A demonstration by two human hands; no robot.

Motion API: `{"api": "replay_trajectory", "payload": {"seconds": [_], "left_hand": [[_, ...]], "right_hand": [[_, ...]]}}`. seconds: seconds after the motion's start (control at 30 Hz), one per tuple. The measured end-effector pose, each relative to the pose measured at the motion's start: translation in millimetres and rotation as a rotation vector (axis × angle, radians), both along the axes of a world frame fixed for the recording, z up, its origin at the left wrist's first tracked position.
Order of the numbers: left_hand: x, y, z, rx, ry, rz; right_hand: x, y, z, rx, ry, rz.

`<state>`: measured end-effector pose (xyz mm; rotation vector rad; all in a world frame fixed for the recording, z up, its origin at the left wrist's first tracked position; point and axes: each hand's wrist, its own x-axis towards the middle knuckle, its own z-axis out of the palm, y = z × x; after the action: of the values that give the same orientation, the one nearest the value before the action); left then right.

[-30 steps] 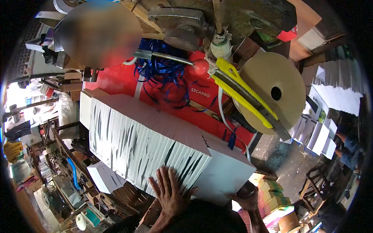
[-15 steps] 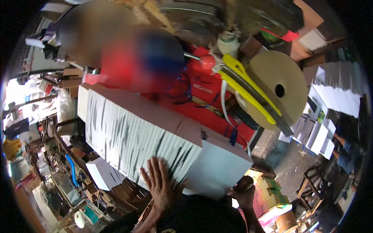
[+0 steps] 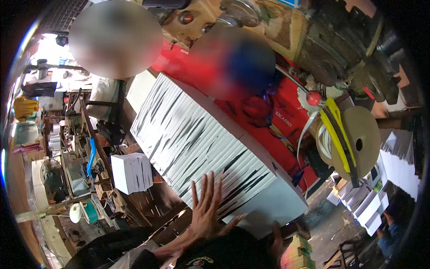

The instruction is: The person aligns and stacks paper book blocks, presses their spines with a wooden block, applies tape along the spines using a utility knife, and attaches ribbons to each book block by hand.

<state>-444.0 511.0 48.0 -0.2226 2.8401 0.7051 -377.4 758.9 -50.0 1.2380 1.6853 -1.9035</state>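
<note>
A long row of white paper stacks (image 3: 197, 139) stands on a red surface (image 3: 282, 117), its layered edges facing me. My left hand (image 3: 207, 208) lies with spread fingers against those edges near the row's near end. At the lower right, my right hand (image 3: 277, 240) is at the bottom edge of the pale end block (image 3: 275, 201), partly hidden, and its fingers are hard to make out. A yellow cutter (image 3: 336, 132) leans in front of a cardboard-sided reel (image 3: 365, 143) on the right. Beside the cutter is a red ball knob (image 3: 313, 97).
A smaller stack of paper (image 3: 132, 172) sits at the lower left, near a blue curved object (image 3: 92, 157). Metal machine parts (image 3: 345, 54) stand at the upper right. Another person (image 3: 390, 237) is at the far right by white papers (image 3: 365, 204). Two areas are blurred out.
The view has turned, so the paper row now slants more steeply and the reel and cutter appear further right. My left hand stays on the paper edges; my right hand is less visible.
</note>
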Motion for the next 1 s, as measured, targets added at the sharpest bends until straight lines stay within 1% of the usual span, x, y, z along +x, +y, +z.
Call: {"api": "replay_trajectory", "payload": {"seconds": [0.03,0.07,0.1,0.17,0.23,0.27,0.33,0.37,0.4,0.5,0.57,0.6,0.63,0.7,0.73,0.8,0.87,0.9,0.93,0.97,1.0], "left_hand": [[-4,-4,10,-0.076,0.094,-0.011],[-12,-12,17,-0.119,0.190,0.051],[-22,-21,21,-0.160,0.282,0.112],[-47,-35,17,-0.258,0.281,0.224],[-52,-49,-21,-0.244,0.110,0.137],[-55,-48,-23,-0.297,0.095,0.125],[-54,-46,-28,-0.237,0.134,0.147],[-54,-46,-26,-0.211,0.137,0.158],[-53,-44,-25,-0.257,0.158,0.129],[-46,-53,-27,-0.149,0.183,0.210],[-36,-63,-28,-0.155,0.340,0.327],[-32,-70,-24,-0.127,0.410,0.429],[-28,-80,-20,-0.103,0.490,0.533],[-13,-106,-24,0.155,0.663,0.744],[-2,-119,-23,0.312,0.714,0.771],[31,-174,-58,0.368,0.799,0.793],[15,-199,-44,0.376,0.834,0.832],[-1,-211,-34,0.431,0.847,0.855],[-8,-250,-49,0.362,0.877,0.786],[-13,-294,-66,0.296,0.903,0.715],[-25,-323,-66,0.273,0.834,0.696]], "right_hand": [[11,7,-14,0.068,0.048,0.119],[23,15,-29,0.071,0.055,0.129],[33,21,-39,0.083,-0.011,0.105],[34,22,-27,0.128,-0.089,0.065],[3,7,20,-0.072,-0.139,-0.066],[1,5,19,0.088,-0.099,0.087],[10,12,7,-0.022,0.099,0.023],[7,5,11,0.055,0.058,0.005],[3,2,16,0.068,0.058,0.007],[-11,-5,44,0.020,0.102,0.025],[-20,-11,58,0.172,-0.093,0.334],[-16,-14,53,0.265,-0.015,0.396],[-20,-17,56,0.252,-0.003,0.409],[-30,-23,70,0.025,-0.139,0.201],[-28,-25,70,-0.048,-0.193,0.024],[-29,-27,72,0.053,-0.148,0.138],[-27,-34,71,0.316,-0.274,0.050],[-26,-30,65,0.309,-0.254,0.067],[-18,-17,55,0.212,-0.231,0.152],[-13,-14,46,0.173,-0.167,0.181],[-8,-11,38,0.131,-0.102,0.208]]}}
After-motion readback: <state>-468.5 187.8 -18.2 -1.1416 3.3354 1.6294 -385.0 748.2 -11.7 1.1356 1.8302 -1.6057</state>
